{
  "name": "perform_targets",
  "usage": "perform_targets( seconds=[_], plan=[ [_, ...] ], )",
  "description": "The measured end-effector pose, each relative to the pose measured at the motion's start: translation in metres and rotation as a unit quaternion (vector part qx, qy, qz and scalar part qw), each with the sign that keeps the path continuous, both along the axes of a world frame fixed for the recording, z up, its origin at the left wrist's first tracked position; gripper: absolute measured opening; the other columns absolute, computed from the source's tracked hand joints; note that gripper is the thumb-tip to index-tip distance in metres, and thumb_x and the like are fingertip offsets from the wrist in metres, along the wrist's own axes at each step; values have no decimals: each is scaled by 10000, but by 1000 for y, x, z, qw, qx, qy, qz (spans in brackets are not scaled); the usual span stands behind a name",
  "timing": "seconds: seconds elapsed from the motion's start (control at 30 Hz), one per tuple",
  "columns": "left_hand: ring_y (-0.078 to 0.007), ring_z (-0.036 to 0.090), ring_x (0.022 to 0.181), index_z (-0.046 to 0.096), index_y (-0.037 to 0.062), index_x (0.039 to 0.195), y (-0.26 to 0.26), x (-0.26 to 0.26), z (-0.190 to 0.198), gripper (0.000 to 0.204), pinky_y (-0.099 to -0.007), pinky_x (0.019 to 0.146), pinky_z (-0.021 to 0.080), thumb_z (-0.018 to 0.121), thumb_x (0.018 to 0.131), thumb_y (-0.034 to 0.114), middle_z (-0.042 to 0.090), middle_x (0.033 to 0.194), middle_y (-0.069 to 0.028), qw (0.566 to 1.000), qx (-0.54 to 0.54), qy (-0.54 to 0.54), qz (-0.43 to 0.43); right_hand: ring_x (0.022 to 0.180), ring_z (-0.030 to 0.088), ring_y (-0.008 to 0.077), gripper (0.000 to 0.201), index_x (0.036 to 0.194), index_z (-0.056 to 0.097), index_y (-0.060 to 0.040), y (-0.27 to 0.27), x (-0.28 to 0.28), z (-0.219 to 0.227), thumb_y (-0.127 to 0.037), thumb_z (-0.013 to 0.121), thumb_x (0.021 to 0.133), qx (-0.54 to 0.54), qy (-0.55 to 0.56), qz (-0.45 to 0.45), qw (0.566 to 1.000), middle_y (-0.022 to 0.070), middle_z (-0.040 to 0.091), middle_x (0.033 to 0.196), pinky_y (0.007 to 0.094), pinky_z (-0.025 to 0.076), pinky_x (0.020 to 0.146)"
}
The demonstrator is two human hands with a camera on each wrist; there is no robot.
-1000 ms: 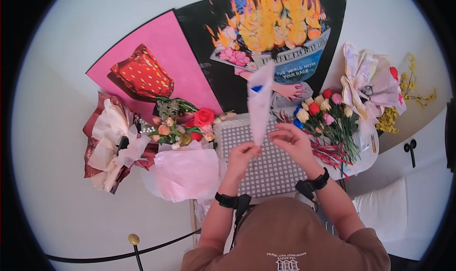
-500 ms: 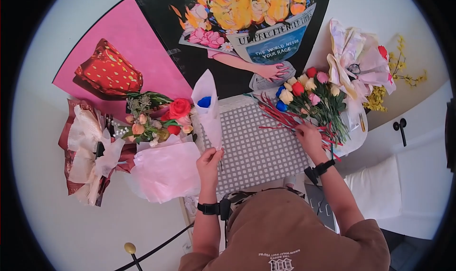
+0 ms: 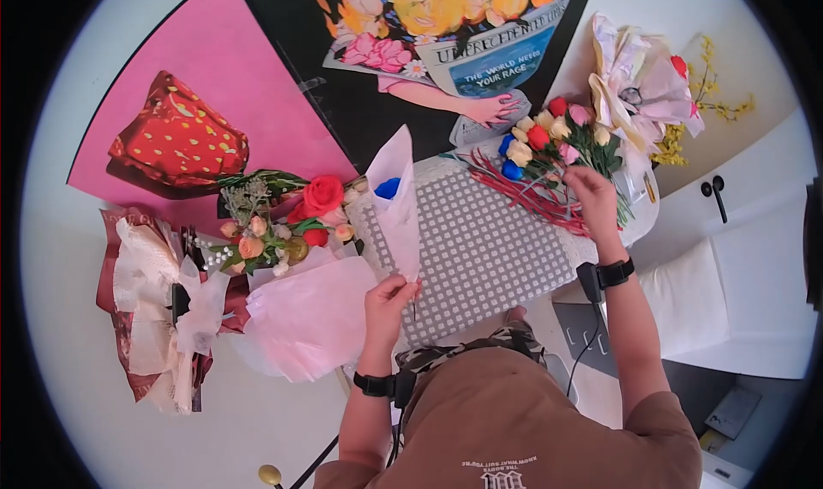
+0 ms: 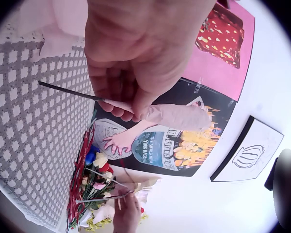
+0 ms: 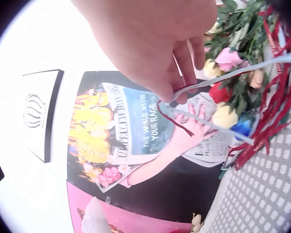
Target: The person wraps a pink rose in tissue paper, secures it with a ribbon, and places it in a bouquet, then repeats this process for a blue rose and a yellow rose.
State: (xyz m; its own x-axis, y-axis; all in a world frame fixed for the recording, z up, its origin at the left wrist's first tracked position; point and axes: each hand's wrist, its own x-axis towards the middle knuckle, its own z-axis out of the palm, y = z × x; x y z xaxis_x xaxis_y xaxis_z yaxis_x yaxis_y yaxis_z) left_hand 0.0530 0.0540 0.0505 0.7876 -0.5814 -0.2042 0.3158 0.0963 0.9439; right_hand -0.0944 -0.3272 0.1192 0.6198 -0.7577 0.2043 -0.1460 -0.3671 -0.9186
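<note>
A blue rose (image 3: pixel 388 188) peeks from a pale pink wrapping-paper cone (image 3: pixel 396 240). My left hand (image 3: pixel 390 311) pinches the cone at its narrow lower end, and the dark stem (image 4: pixel 68 91) sticks out past the fingers in the left wrist view. Over the right side of the table, my right hand (image 3: pixel 594 204) pinches a grey ribbon (image 5: pixel 223 76) between thumb and fingers. Both lengths of it hang from the fingertips, with a thin dark red strand (image 5: pixel 177 119) beside it. Below lies a pile of red ribbons (image 3: pixel 525 196).
Loose roses (image 3: pixel 561 129) with green stems lie behind the ribbons. On the left are pink paper sheets (image 3: pixel 304 318), mixed flowers (image 3: pixel 283 223) and a wrapped bouquet (image 3: pixel 154 292). A checked cloth (image 3: pixel 480 240) covers the table. Painted panels (image 3: pixel 300 69) stand behind.
My right hand left the cone, reached into the ribbon pile, then rose with a grey ribbon. My left hand keeps its hold on the wrapped rose, which moved left.
</note>
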Motion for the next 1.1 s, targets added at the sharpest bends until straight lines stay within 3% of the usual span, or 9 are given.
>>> perform_targets(
  seconds=[0.07, 0.17, 0.43, 0.53, 0.6, 0.63, 0.83, 1.07, 1.1],
  plan=[
    [-119, 641, 813, 680, -51, 932, -8, 2, 8, 70, -257, 760, 508, 673, 910, 15, 697, 901, -69, 998, 30, -21, -51, 799, 625, 81, 165, 1082, 680, 21, 2, 1, 15, -87, 644, 963, 53, -99, 25, 993, 38, 705, 901, 214, 477, 722],
    [-124, 655, 839, 690, -46, 957, -32, -5, 24, 91, -265, 780, 520, 674, 918, 35, 706, 907, -67, 997, 27, -13, -72, 712, 595, 64, 159, 1081, 685, 10, 13, 9, 27, -89, 646, 963, 76, -71, 42, 994, 15, 680, 854, 197, 464, 633],
    [-124, 660, 837, 701, -40, 969, -83, -45, 18, 105, -269, 798, 527, 664, 929, 50, 714, 913, -63, 999, -6, 3, 31, 691, 659, 107, 149, 1001, 718, -22, -31, 45, -22, -119, 679, 895, -158, 109, 127, 973, 84, 698, 762, 285, 511, 640],
    [-122, 653, 816, 705, -38, 969, -88, -60, 13, 103, -265, 788, 517, 667, 925, 48, 714, 903, -62, 997, 3, 2, 81, 693, 671, 110, 135, 971, 722, -12, -50, 44, -25, -111, 675, 892, -125, 147, 226, 955, 72, 713, 775, 287, 516, 638],
    [-118, 638, 790, 707, -42, 972, -89, -73, 14, 104, -261, 772, 501, 665, 922, 39, 710, 882, -59, 993, 14, 6, 116, 672, 659, 100, 140, 978, 720, -11, -55, 45, -28, -111, 682, 887, 33, 106, 258, 960, 55, 716, 778, 271, 506, 623],
    [-118, 638, 790, 707, -42, 972, -89, -80, 13, 104, -261, 772, 501, 665, 922, 39, 710, 882, -59, 992, 15, 8, 124, 672, 659, 100, 140, 978, 720, -11, -57, 43, -24, -111, 682, 887, 34, 108, 265, 957, 55, 716, 778, 271, 506, 623],
    [-117, 630, 781, 714, -39, 984, -92, -92, 20, 112, -262, 761, 497, 667, 919, 39, 702, 863, -51, 989, 14, 24, 147, 578, 524, 44, 162, 1008, 703, 10, -55, 37, -10, -111, 680, 901, 23, 65, 188, 980, -8, 637, 694, 227, 404, 535],
    [-111, 645, 822, 722, -38, 1056, -119, -71, 36, 176, -253, 771, 513, 685, 912, 56, 707, 935, -54, 998, -27, 18, -47, 619, 515, 9, 163, 1021, 718, -13, 50, 38, -3, -137, 674, 926, 214, 29, 286, 934, -16, 658, 779, 191, 370, 528],
    [-111, 645, 822, 722, -38, 1056, -122, -66, 37, 176, -253, 771, 513, 685, 912, 56, 707, 935, -54, 998, -30, 16, -47, 626, 508, 8, 166, 1039, 717, -18, 67, 35, 3, -137, 662, 937, 290, 34, 340, 894, -13, 663, 798, 192, 367, 530]
  ],
)
